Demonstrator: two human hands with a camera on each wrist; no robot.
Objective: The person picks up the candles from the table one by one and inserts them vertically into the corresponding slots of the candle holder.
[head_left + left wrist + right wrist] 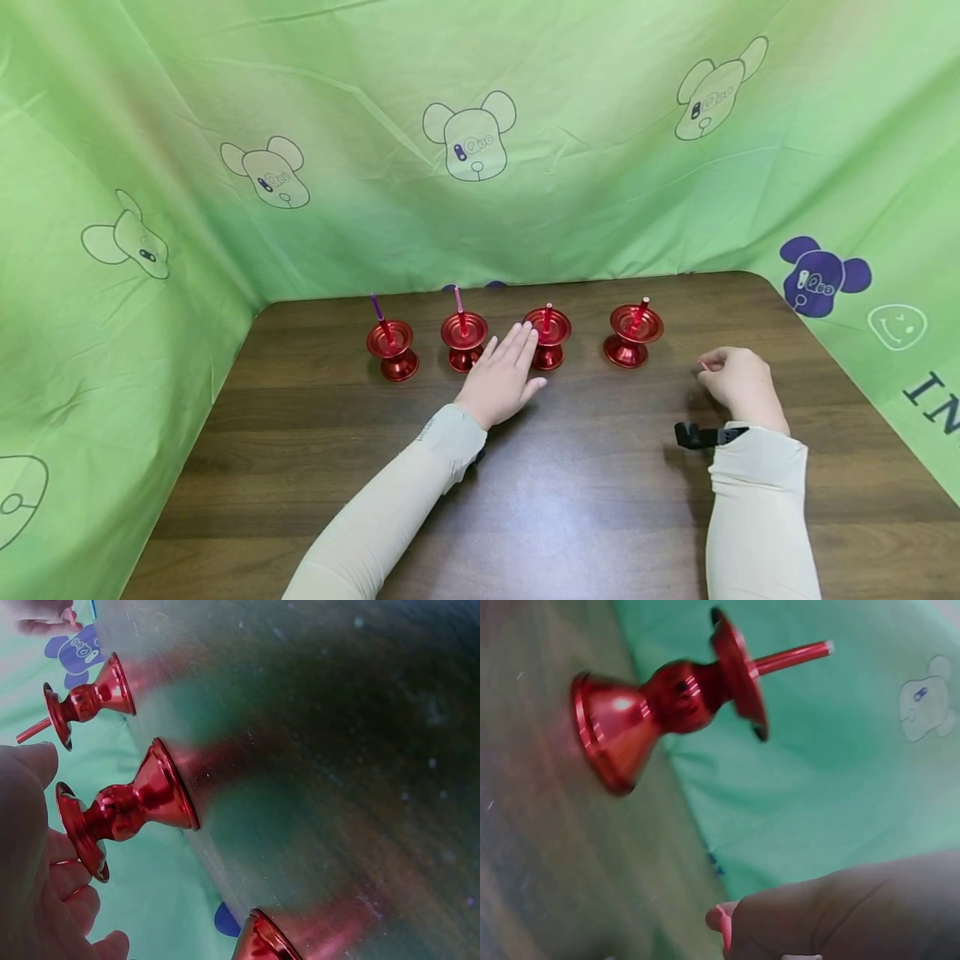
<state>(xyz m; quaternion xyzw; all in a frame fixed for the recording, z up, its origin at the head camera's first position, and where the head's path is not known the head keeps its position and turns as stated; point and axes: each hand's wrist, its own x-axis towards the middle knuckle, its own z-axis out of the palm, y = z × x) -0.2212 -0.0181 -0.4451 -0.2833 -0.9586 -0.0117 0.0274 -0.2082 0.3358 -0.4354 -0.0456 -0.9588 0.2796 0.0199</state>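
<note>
Left arm (397, 492) extended diagonally from the near side, reaching toward the middle of the tabletop's (585, 500) far edge. Left hand (495, 383) raised off the surface, back up, fingers straight and mostly together, thumb spread sideways. Right arm (763, 525) runs nearly straight forward, closer to the right edge. Right hand (741, 382) short of the far right corner, turned inward, thumb and fingers pinched together. Both arms sleeved to the wrist, hands well apart.
</note>
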